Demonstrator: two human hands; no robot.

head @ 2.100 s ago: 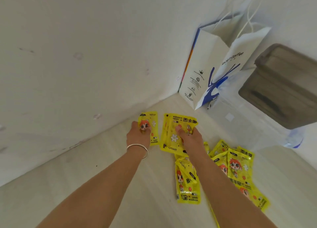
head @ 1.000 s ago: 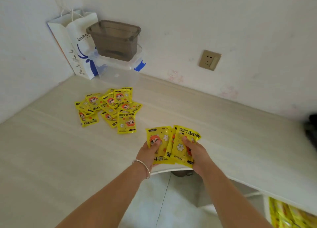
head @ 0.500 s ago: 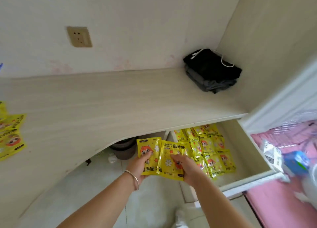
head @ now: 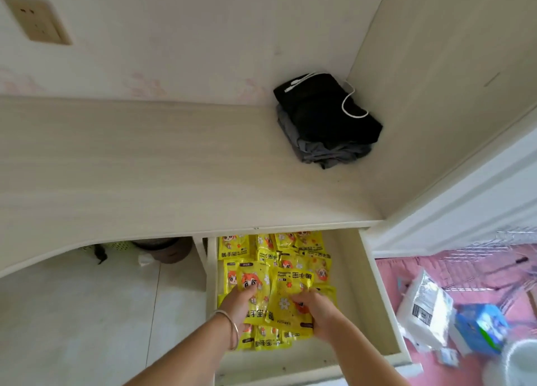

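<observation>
Both my hands are over an open cream drawer (head: 373,292) under the desk. My left hand (head: 238,304), with a silver bangle on the wrist, grips a yellow hand-warmer packet (head: 252,278) printed with a cartoon face. My right hand (head: 316,310) grips another yellow packet (head: 289,292), its flower side up and text upside down. The two packets overlap a little. Beneath them, several more yellow packets (head: 290,249) lie in rows on the drawer floor.
The pale wooden desk top (head: 145,167) runs above the drawer. Folded black and grey clothes (head: 325,121) with a white cable lie in its right corner. A wall socket (head: 37,22) is top left. White and blue packages (head: 430,313) lie on pink bedding at right.
I turned from the packet pile at the desk's left end to the drawer on the right, carrying both packets. Since half a second ago they have come down over the drawer's contents.
</observation>
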